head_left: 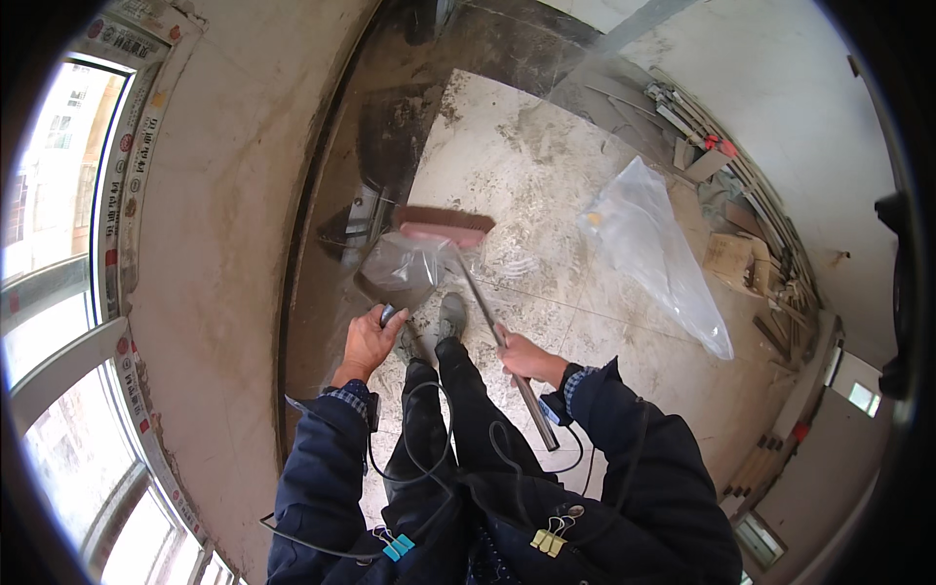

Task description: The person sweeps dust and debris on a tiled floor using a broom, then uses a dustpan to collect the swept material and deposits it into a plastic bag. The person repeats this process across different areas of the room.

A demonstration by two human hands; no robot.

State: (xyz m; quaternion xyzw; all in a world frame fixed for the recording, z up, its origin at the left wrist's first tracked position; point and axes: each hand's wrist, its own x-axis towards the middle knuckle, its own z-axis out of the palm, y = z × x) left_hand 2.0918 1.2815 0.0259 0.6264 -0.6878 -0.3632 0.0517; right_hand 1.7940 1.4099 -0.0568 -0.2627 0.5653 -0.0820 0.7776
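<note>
My right hand (532, 356) grips the metal handle (479, 296) of a broom. The broom's pink head (446, 232) with brown bristles is beyond my feet, slightly blurred. In my left hand (371, 340) is the dark grip of a dustpan (409, 295), partly covered by my fingers. Crumpled clear plastic film (402, 262) lies at the dustpan, just on my side of the broom head. Whether the dustpan touches the floor, I cannot tell. Grey shoes (453, 316) stand close behind the dustpan and the broom handle.
A large translucent plastic sheet (658, 248) is spread on the dusty tiled floor (526, 175) to the right. Along the right wall lie long strips (680, 121), torn cardboard (735, 259) and wood scraps. Windows (58, 212) line the left wall. Cables hang before my legs.
</note>
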